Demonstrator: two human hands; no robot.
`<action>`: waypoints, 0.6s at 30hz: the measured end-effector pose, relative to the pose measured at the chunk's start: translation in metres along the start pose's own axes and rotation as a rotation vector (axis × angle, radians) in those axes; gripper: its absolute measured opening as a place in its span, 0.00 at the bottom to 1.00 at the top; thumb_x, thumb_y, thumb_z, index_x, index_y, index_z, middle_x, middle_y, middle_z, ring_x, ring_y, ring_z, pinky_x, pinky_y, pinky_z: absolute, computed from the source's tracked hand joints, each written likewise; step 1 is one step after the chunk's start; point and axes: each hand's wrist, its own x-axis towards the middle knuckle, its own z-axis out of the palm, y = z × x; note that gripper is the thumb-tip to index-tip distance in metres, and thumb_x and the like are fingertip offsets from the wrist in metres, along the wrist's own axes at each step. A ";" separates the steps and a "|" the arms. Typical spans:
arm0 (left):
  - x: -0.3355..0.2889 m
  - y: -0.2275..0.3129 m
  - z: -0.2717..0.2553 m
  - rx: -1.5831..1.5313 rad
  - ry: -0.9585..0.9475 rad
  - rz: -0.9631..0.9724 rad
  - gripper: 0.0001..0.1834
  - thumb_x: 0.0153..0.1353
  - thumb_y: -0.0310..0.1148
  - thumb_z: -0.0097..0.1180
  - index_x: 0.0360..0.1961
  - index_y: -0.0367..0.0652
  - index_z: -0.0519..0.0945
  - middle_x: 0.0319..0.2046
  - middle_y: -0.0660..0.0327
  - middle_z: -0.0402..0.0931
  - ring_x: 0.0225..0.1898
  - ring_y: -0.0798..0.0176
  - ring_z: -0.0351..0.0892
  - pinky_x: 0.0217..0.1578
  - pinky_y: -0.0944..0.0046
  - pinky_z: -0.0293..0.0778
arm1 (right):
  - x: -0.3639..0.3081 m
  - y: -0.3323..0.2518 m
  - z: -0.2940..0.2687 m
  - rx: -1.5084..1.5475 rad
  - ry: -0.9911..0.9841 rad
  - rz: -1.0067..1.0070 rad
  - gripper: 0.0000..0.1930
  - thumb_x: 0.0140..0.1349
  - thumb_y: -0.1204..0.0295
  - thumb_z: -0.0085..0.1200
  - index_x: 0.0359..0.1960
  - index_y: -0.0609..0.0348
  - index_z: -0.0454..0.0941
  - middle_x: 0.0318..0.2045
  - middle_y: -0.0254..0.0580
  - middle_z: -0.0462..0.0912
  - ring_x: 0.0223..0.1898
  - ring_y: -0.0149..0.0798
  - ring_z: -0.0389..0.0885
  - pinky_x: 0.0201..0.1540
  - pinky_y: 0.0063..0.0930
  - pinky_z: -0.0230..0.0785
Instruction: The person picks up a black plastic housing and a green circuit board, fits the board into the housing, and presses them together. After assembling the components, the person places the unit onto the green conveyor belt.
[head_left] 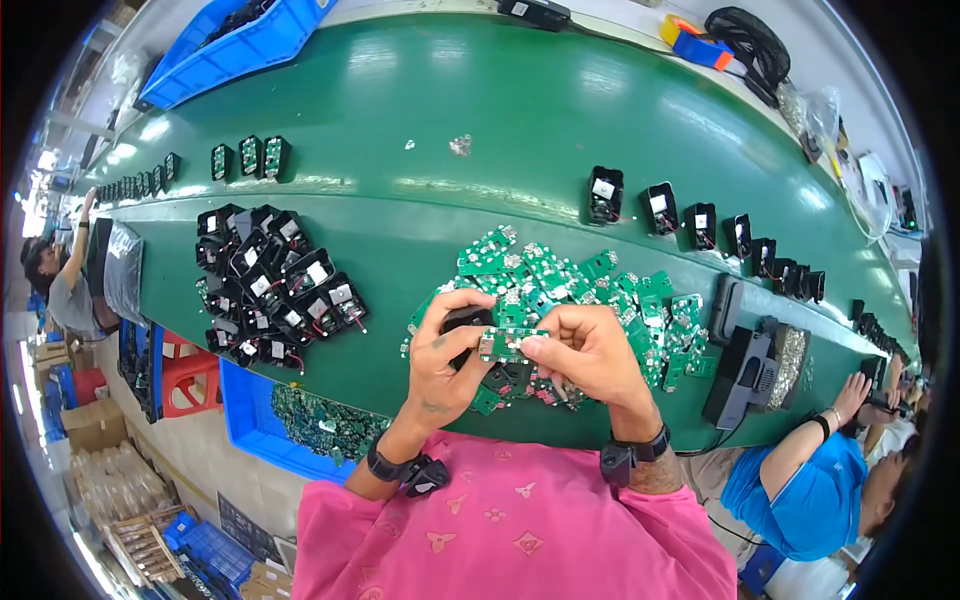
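Both of my hands are raised over a heap of green circuit boards [650, 318] on the green bench. My left hand [440, 362] is closed around a black plastic case [467, 319], mostly hidden by the fingers. A green circuit board [503, 345] with a metal connector lies at the case, between the two hands. My right hand [590, 352] pinches the right end of this board with thumb and fingers. Whether the board sits inside the case or only against it, I cannot tell. Several black cases with white parts and wires [262, 287] are piled to the left.
A row of black cases [660, 207] stands along the bench at right, near a dark grey device [742, 375]. Blue bins hold boards [250, 425] below left and dark parts [190, 70] at far left. Co-workers sit at both sides, one in a blue shirt [800, 495].
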 end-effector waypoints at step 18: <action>0.014 0.021 0.031 -0.632 -0.237 -0.545 0.34 0.65 0.19 0.52 0.71 0.42 0.58 0.57 0.59 0.68 0.57 0.69 0.69 0.54 0.67 0.71 | -0.015 0.009 -0.018 -0.507 0.331 -0.384 0.15 0.54 0.78 0.67 0.44 0.58 0.82 0.35 0.37 0.79 0.32 0.25 0.77 0.30 0.19 0.65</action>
